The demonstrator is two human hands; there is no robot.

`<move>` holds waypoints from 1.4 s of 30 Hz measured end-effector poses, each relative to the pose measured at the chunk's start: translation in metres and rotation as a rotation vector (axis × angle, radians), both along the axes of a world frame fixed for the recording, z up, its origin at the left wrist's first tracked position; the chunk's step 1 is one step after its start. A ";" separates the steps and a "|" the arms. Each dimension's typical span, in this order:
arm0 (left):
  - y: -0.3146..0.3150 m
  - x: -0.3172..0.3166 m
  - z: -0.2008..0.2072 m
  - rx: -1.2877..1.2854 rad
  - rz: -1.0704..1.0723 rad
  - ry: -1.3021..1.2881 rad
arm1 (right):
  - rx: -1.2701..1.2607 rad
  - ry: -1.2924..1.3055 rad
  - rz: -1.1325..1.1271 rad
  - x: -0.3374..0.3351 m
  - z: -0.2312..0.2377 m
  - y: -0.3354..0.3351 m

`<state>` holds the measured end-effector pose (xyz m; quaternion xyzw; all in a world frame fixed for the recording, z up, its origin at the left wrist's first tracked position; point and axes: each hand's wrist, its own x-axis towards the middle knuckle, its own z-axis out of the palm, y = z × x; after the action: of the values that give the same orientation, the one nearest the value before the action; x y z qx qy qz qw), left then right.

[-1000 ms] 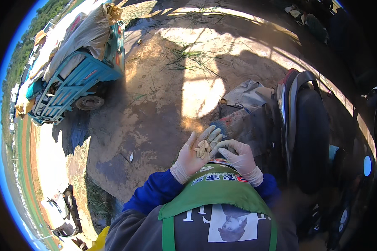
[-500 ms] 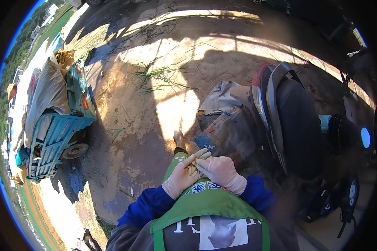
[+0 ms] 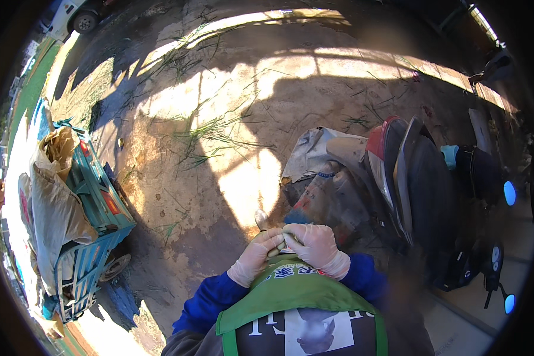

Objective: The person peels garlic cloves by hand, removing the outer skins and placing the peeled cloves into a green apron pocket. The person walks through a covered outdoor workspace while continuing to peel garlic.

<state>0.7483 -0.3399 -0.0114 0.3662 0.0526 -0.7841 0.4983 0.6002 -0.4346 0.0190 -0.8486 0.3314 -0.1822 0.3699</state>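
My left hand (image 3: 260,252) and my right hand (image 3: 317,244), both in thin pale gloves, meet at the fingertips just above the green apron (image 3: 291,292). The left fingers are closed and curled inward. Thumb and fingers of the right hand are pinched together against the left fingertips. A bit of something small and yellowish green shows where they meet, but its kind is hidden by the fingers. Blue sleeves (image 3: 206,298) cover both forearms. Just beyond the hands, a shoe tip (image 3: 261,218) shows on the ground.
A motor scooter with a dark seat (image 3: 430,178) stands close on the right, beside a grey sheet (image 3: 307,153). To the left is a blue cargo cart (image 3: 101,240) loaded with a pale sack (image 3: 59,204). Grass stalks (image 3: 210,135) lie scattered ahead. A white vehicle (image 3: 62,21) stands far left.
My left palm, which lay open with several small pale pieces in it, has curled closed. The right fingers have moved up against the left fingertips. The view has shifted slightly.
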 end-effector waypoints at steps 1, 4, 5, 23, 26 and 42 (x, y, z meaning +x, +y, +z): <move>-0.009 0.008 0.003 0.027 -0.040 -0.082 | 0.008 0.016 -0.016 0.006 0.002 -0.006; -0.034 0.022 0.002 0.013 -0.080 -0.211 | -0.027 0.053 -0.013 0.015 0.001 -0.026; -0.043 0.024 0.000 0.026 -0.075 -0.232 | -0.068 0.064 0.014 0.016 -0.002 -0.034; -0.333 -0.019 -0.014 -0.154 -0.421 -0.622 | -0.675 0.349 -0.186 -0.034 -0.026 -0.256; -0.383 -0.035 -0.028 -0.192 -0.513 -0.620 | -0.664 0.421 -0.265 -0.049 -0.038 -0.290; -0.773 -0.037 -0.034 -0.604 -1.126 -0.532 | 0.223 0.222 -0.602 -0.067 -0.045 -0.597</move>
<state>0.7114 -1.1133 -0.0459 0.3627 -0.4901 -0.7873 0.0916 0.5329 -1.0321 -0.0261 -0.6816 0.6232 -0.1523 0.3518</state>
